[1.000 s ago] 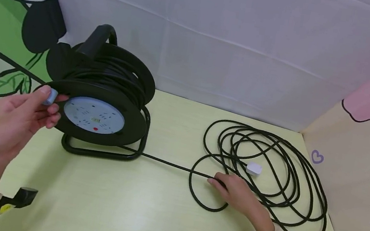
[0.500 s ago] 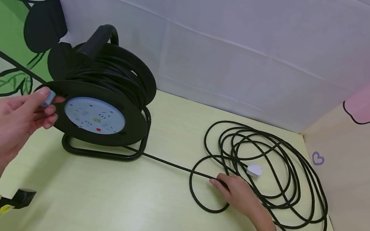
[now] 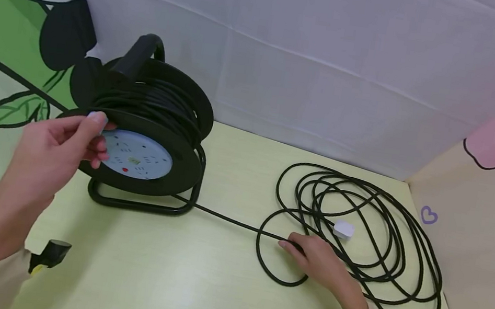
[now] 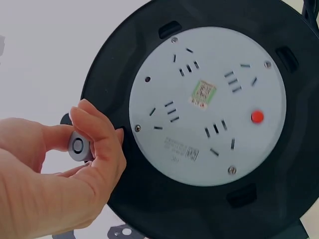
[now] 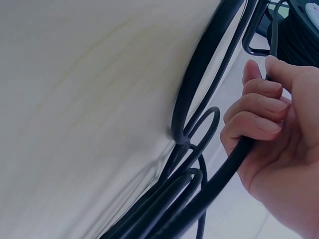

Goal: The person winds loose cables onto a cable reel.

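A black cable reel (image 3: pixel 186 164) stands on a tubular frame at the left, with a pale socket panel (image 4: pixel 204 134) and a red button (image 4: pixel 257 116) on its face. My left hand (image 3: pixel 51 148) pinches the reel's small grey crank knob (image 4: pixel 79 145) between thumb and fingers at the rim. Black cable (image 3: pixel 231 221) runs from the drum's underside across the table to my right hand (image 3: pixel 318 259). In the right wrist view, that hand's curled fingers (image 5: pixel 254 117) wrap the cable. Much of the cable is wound on the drum.
Loose cable loops (image 3: pixel 388 232) spread over the right side of the table (image 3: pixel 173 276), with a white plug (image 3: pixel 343 229) among them. A pale cloth wall (image 3: pixel 296 77) rises behind. The reel's carrying handle (image 3: pixel 137 57) stands up at the top.
My left hand has moved right and up with the knob, and the reel's face has turned a little clockwise. My right hand keeps its hold in nearly the same place.
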{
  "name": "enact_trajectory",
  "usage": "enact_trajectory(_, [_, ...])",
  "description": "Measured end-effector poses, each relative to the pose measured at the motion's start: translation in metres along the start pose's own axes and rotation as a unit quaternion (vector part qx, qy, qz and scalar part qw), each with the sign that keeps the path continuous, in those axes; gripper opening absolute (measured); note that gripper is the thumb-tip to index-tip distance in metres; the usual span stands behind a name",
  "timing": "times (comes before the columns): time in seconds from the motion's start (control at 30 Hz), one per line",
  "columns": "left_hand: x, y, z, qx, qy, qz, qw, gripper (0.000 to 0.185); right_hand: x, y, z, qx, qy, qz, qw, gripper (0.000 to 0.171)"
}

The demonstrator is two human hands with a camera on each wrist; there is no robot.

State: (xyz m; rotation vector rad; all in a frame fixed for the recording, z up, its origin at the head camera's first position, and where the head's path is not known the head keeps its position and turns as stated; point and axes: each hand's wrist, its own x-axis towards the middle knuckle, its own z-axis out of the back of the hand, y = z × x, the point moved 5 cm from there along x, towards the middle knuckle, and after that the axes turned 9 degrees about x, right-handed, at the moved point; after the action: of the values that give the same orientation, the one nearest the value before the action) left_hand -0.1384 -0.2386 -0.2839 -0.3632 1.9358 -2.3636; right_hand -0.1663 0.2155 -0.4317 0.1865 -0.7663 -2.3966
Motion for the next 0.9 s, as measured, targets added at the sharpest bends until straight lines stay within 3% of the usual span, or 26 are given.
enact_trajectory(0.2, [-0.003,-0.007,-0.014,0.037,-0.008,-0.028,0.9989,0.021,0.003,0.004,0.0,0.006,0.002,-0.001,1.0,0.031])
enact_trajectory(0.53, [-0.005,-0.014,-0.033,0.018,-0.002,-0.033,0.9993,0.025,0.002,0.004,0.008,0.009,-0.023,-0.01,1.0,0.028])
enact_trajectory(0.9, [-0.007,-0.011,-0.067,-0.012,0.061,-0.005,0.998,0.043,-0.002,0.006,0.022,0.011,-0.047,-0.002,0.999,0.025])
